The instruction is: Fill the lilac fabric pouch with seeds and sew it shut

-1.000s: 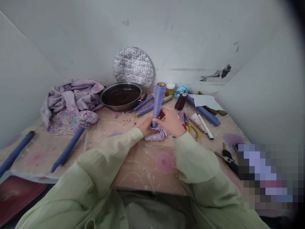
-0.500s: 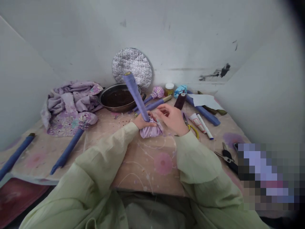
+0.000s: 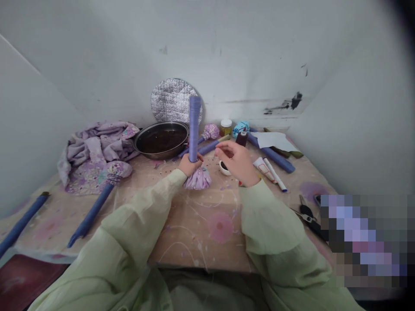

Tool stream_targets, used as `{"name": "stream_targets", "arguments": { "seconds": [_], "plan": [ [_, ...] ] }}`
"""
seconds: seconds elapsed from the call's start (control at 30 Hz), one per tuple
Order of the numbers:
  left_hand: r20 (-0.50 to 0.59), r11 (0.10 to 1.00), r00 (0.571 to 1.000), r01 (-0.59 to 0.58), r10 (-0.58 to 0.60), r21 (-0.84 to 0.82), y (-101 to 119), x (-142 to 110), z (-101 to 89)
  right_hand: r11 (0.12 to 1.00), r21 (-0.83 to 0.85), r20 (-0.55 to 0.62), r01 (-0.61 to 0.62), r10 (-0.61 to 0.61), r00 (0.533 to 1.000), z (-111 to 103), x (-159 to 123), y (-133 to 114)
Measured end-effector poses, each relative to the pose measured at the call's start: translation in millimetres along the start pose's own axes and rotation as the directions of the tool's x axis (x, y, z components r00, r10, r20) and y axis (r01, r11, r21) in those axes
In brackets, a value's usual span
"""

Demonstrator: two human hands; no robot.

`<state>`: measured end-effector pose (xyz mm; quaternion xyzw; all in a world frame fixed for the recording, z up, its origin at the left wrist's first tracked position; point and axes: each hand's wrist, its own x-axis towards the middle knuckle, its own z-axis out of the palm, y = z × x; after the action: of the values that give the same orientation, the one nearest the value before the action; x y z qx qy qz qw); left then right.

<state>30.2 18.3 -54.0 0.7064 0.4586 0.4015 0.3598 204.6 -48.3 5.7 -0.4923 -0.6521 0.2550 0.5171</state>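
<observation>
Looking down at the worktop (image 3: 194,233), what is the left hand (image 3: 190,165) doing?

It is shut tight around a purple wrapped stick (image 3: 193,129), just to the right of the steel pan (image 3: 162,158). The stick stands straight up.

Why hold it there, so low down?

A flowery cloth bundle (image 3: 197,179) is tied on the stick's bottom end. Holding just above the bundle seems to keep the stick steady and the cloth tight.

And the right hand (image 3: 236,163)?

It is apart from the left hand and not on the stick. Its fingers (image 3: 220,150) are pinched close together, right above a small white cup (image 3: 224,169) with dark stuff in it. I can't tell if those fingers have something tiny in them.

Why is the cup so near?

It sits right of the pan, close to the hands, so it may be easy to reach from there.

What else is right of the pan?

A spool of dark red thread (image 3: 241,139) stands behind the right hand, and a long blue roll (image 3: 272,155) lies past it.
</observation>
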Motion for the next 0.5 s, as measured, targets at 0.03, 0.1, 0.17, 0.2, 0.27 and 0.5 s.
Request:
{"name": "stream_targets", "arguments": {
  "seconds": [0.03,0.1,0.17,0.2,0.27,0.5],
  "plan": [
    [0.006,1.0,1.0,-0.008,0.007,0.024,0,-1,3.7,1.0,-0.003,0.007,0.001,-0.001,1.0,2,-1,-1],
    [0.029,0.996,0.999,-0.031,0.029,0.079,-2,-3,12.8,0.999,-0.032,0.048,0.011,-0.009,0.999,7,-3,-3],
    [0.09,0.989,0.993,-0.082,0.072,0.125,-7,-5,22.6,0.995,-0.095,0.105,0.023,-0.013,0.994,15,-5,-2],
    [0.121,0.984,0.988,-0.116,0.1,0.136,-10,-5,26.7,0.992,-0.125,0.124,0.03,-0.014,0.992,19,-6,0],
    [0.169,0.975,0.975,-0.172,0.148,0.138,-15,-7,31.4,0.99,-0.141,0.127,0.021,-0.003,0.992,27,-8,5],
    [0.247,0.953,0.941,-0.271,0.232,0.137,-18,-21,5.1,0.981,0.187,-0.067,-0.059,0.073,0.995,33,-6,19]
  ]
}}
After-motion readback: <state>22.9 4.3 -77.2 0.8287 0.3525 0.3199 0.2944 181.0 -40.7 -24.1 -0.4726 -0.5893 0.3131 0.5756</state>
